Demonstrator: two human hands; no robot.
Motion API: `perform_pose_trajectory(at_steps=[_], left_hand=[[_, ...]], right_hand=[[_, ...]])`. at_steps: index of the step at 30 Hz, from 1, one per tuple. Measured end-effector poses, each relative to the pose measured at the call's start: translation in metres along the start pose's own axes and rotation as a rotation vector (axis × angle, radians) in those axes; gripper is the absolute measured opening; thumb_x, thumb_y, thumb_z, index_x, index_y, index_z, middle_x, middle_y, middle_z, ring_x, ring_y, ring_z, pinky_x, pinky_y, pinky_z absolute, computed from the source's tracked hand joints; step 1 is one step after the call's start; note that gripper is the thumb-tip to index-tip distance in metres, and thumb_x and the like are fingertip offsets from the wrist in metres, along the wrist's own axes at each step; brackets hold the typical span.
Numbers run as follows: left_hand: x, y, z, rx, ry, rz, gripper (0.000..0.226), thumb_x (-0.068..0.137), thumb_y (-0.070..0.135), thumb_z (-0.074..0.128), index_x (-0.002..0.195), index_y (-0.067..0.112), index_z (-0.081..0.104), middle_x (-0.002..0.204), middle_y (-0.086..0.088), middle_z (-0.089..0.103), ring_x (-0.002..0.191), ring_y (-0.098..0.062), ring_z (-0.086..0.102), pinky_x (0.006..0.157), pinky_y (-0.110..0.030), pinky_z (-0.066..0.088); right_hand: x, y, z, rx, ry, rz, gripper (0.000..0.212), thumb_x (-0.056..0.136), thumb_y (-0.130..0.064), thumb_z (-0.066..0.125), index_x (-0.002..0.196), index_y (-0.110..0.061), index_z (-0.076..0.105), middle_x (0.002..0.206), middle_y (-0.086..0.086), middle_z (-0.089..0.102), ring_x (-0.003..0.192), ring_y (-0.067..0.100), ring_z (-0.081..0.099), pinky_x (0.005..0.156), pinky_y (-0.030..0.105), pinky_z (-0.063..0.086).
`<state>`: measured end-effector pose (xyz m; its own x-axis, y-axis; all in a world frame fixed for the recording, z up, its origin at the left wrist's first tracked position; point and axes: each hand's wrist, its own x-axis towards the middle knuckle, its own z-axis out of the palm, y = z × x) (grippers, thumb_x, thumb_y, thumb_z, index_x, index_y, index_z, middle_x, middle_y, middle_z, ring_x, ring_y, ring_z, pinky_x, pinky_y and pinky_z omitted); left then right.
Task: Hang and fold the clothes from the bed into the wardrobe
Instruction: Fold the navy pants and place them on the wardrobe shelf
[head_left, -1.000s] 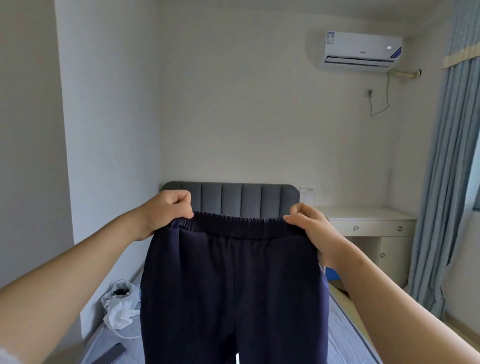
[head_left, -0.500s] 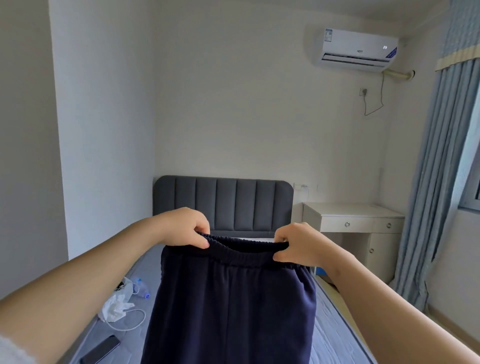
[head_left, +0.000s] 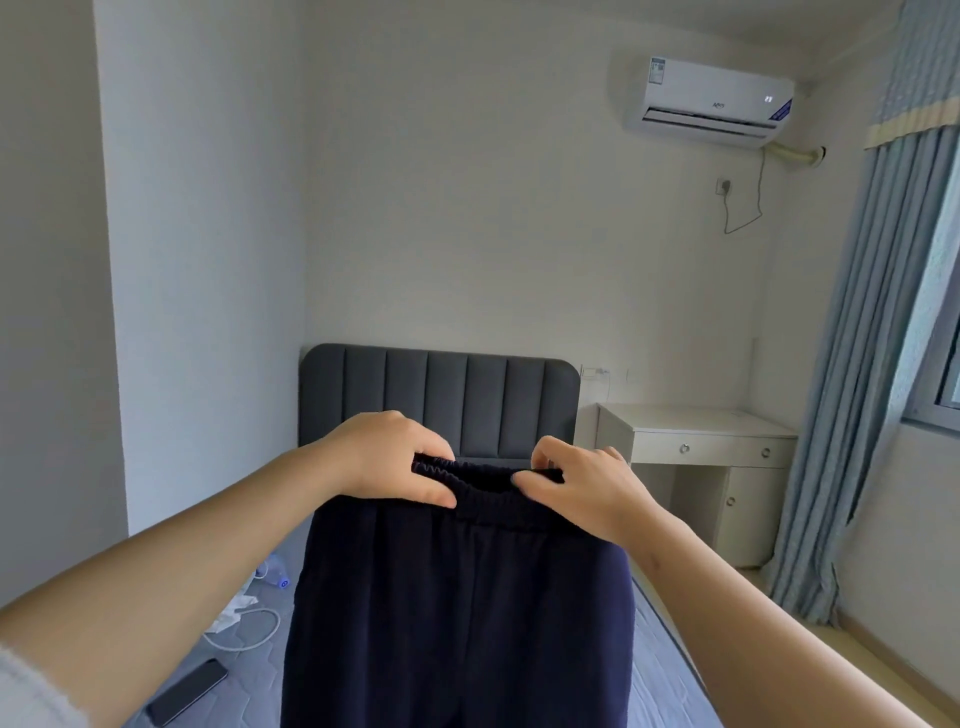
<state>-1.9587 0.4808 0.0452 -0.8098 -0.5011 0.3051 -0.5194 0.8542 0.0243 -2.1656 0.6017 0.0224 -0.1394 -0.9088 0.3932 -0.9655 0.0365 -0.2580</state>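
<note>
Head cam, both arms outstretched, L hand (head_left: 387, 457) & R hand (head_left: 587, 488) fingers pinching navy trousers (head_left: 457, 613) waistband.

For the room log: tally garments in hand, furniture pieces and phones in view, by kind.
Garments in hand: 1, navy trousers, gripped by left hand and right hand.
Furniture: 2, bed and desk.
Phones: 1, the phone on the bed.
Total: 4.

The navy trousers (head_left: 467, 613) hung upright above the bed (head_left: 660, 670), gripped at the gathered elastic waistband by the left hand (head_left: 389, 457) and the right hand (head_left: 587, 488), which stood close together. Their dark cloth fell smooth and straight, the legs running down out of sight.
</note>
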Motion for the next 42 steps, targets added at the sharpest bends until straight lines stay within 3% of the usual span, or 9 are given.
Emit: perform_pose_trajectory(at_steps=[3, 5, 8, 16, 24, 28, 36, 39, 42], left_hand=[[0.003, 0.001, 0.003, -0.004, 0.005, -0.005, 0.028, 0.079, 0.059, 0.055, 0.07, 0.032, 0.057, 0.068, 0.008, 0.059, 0.066, -0.005, 0.052, 0.056, -0.022, 0.035], [0.004, 0.0, 0.004, -0.058, -0.02, -0.017, 0.033, 0.081, 0.056, 0.054, 0.065, 0.028, 0.053, 0.063, 0.005, 0.054, 0.059, -0.006, 0.047, 0.057, -0.024, 0.034], [0.005, 0.0, 0.005, -0.207, -0.077, -0.061, 0.038, 0.083, 0.051, 0.056, 0.06, 0.021, 0.049, 0.056, 0.008, 0.043, 0.054, -0.007, 0.04, 0.059, -0.026, 0.033], [0.017, 0.028, 0.022, -0.053, 0.11, -0.298, 0.024, 0.088, 0.049, 0.048, 0.076, 0.029, 0.043, 0.07, 0.01, 0.052, 0.061, -0.007, 0.047, 0.051, -0.024, 0.03], [0.038, 0.067, 0.02, -0.301, 0.247, -0.414, 0.028, 0.086, 0.04, 0.052, 0.069, 0.021, 0.038, 0.066, 0.005, 0.049, 0.058, -0.013, 0.045, 0.05, -0.025, 0.031], [0.043, 0.078, 0.018, -0.546, 0.271, -0.411, 0.029, 0.085, 0.039, 0.058, 0.072, 0.016, 0.046, 0.07, 0.002, 0.051, 0.063, -0.014, 0.046, 0.057, -0.027, 0.035], [0.039, 0.084, 0.006, -1.034, 0.14, -0.253, 0.018, 0.081, 0.03, 0.069, 0.098, 0.028, 0.063, 0.102, 0.013, 0.056, 0.103, -0.012, 0.052, 0.075, -0.022, 0.041], [0.028, 0.082, 0.007, -1.178, 0.041, -0.139, 0.046, 0.072, 0.032, 0.074, 0.112, 0.039, 0.054, 0.118, 0.011, 0.057, 0.114, -0.012, 0.052, 0.098, -0.033, 0.041], [0.02, 0.083, 0.025, -1.152, 0.025, -0.027, 0.08, 0.061, 0.027, 0.079, 0.127, 0.047, 0.038, 0.134, 0.017, 0.04, 0.124, -0.003, 0.041, 0.102, -0.023, 0.036]], right_hand=[[-0.004, 0.002, -0.001, -0.02, -0.093, -0.025, 0.048, 0.065, -0.077, 0.052, 0.095, -0.04, 0.05, 0.071, -0.019, 0.052, 0.082, 0.009, 0.037, 0.07, 0.022, 0.029], [-0.005, 0.002, -0.003, -0.054, -0.111, -0.057, 0.044, 0.067, -0.073, 0.058, 0.092, -0.036, 0.055, 0.068, -0.018, 0.051, 0.077, 0.006, 0.038, 0.063, 0.015, 0.025], [-0.001, -0.002, -0.005, -0.067, -0.099, -0.059, 0.039, 0.078, -0.057, 0.059, 0.064, -0.023, 0.045, 0.057, -0.009, 0.045, 0.067, 0.014, 0.044, 0.054, 0.018, 0.023], [0.01, -0.007, -0.003, -0.023, -0.185, 0.22, 0.028, 0.087, -0.038, 0.055, 0.068, -0.019, 0.046, 0.069, -0.005, 0.051, 0.064, 0.016, 0.05, 0.054, 0.025, 0.037], [0.016, -0.011, -0.01, 0.912, -0.242, 0.608, 0.015, 0.086, -0.004, 0.053, 0.101, -0.003, 0.051, 0.088, 0.015, 0.059, 0.072, 0.023, 0.058, 0.061, 0.031, 0.051], [0.012, -0.001, -0.01, 1.175, -0.182, 0.673, 0.006, 0.086, -0.001, 0.047, 0.088, -0.002, 0.053, 0.077, 0.011, 0.052, 0.061, 0.02, 0.052, 0.052, 0.027, 0.046], [0.003, 0.006, -0.002, 1.46, -0.001, 0.771, 0.02, 0.089, 0.001, 0.047, 0.07, -0.003, 0.049, 0.041, 0.005, 0.046, 0.03, 0.011, 0.045, 0.034, 0.016, 0.04], [0.002, 0.006, -0.001, 1.601, 0.085, 0.797, 0.018, 0.091, 0.002, 0.043, 0.075, -0.001, 0.051, 0.041, 0.008, 0.053, 0.028, 0.013, 0.049, 0.032, 0.016, 0.041], [0.003, 0.004, 0.0, 1.72, 0.143, 0.812, 0.01, 0.093, 0.001, 0.04, 0.097, 0.002, 0.05, 0.067, 0.018, 0.057, 0.05, 0.022, 0.058, 0.033, 0.021, 0.045]])
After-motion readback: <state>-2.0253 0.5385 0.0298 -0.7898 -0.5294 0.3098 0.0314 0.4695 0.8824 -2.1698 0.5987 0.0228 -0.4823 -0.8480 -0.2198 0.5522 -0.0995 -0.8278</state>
